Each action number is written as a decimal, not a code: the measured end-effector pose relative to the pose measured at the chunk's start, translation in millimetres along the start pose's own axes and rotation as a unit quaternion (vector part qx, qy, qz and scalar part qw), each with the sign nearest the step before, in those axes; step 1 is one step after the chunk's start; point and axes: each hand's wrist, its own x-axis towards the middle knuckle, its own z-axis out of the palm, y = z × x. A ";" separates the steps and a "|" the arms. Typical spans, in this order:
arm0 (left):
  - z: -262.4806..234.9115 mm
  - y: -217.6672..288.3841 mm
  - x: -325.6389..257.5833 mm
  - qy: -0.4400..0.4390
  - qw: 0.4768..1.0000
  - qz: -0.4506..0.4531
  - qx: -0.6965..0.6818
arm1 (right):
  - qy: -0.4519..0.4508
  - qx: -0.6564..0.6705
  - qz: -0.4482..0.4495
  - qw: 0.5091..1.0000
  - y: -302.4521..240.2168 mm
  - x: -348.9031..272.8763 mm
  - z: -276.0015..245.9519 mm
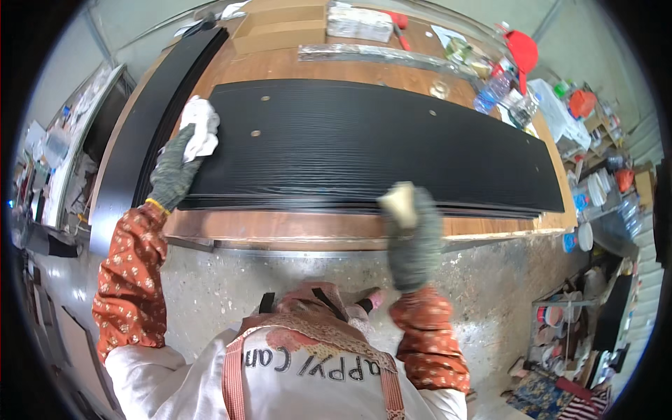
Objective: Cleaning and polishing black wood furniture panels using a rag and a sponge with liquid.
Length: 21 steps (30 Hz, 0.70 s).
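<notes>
A long black wood-grain board lies on top of a stack on the wooden table, with a few small round holes in its face. At the board's left end, my left hand, in a grey knit glove, is closed on a crumpled white cloth. My right hand, gloved the same way and smeared by motion, is at the board's near edge. It grips a small pale block whose exact kind I cannot make out. Both forearms wear red flowered sleeves.
More black boards lie along the table's left side. An open cardboard box, a white stack and a wrapped strip line the far edge. Plastic bottles crowd the right corner. Cluttered shelves stand beyond.
</notes>
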 end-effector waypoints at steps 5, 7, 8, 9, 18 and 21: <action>8.0 17.0 4.1 -0.017 0.999 -0.002 -0.029 | -0.125 -0.008 -0.136 0.983 -123.3 -14.8 169.3; 10.5 6.4 3.7 -0.013 0.997 -0.008 -0.080 | -0.141 0.004 -0.161 0.977 -135.1 0.5 177.3; 13.0 -2.8 0.7 -0.010 0.996 -0.010 -0.086 | -0.157 0.026 -0.182 0.970 -136.6 5.6 181.6; 14.9 -11.6 -4.6 -0.004 0.996 -0.022 -0.092 | -0.124 -0.015 -0.174 0.977 -118.8 3.4 185.5; -28.6 8.7 -167.1 0.008 0.977 -0.212 -0.031 | -0.064 -0.027 0.017 0.997 -37.9 13.2 59.5; -3.0 28.5 -222.5 -0.093 0.961 -0.243 -0.095 | -0.151 -0.049 -0.158 0.974 -101.4 34.0 110.6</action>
